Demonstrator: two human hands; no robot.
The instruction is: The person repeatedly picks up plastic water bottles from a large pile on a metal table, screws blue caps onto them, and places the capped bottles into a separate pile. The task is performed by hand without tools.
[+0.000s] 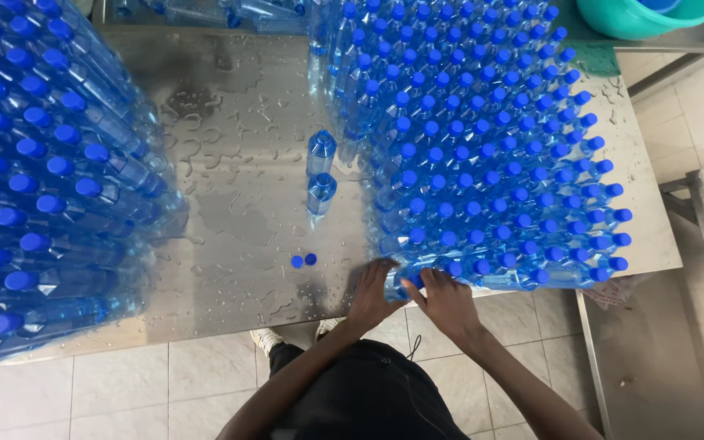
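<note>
Hands (413, 297) rest with fingers spread flat on the bottles (482, 163) at the bench's (238, 163) five o'clock edge, bracing your block.

Wet steel table (238, 122) w/ teal basin (645, 20), pale tiled floor (124, 391).

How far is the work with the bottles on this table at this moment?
Done: two big groups of capped bottles, one on the left and one on the right, stand on the wet steel table. In hand: the left hand and right hand touch the near corner bottles of the right group. Left: two uncapped bottles stand apart, with two loose blue caps nearby.
</note>
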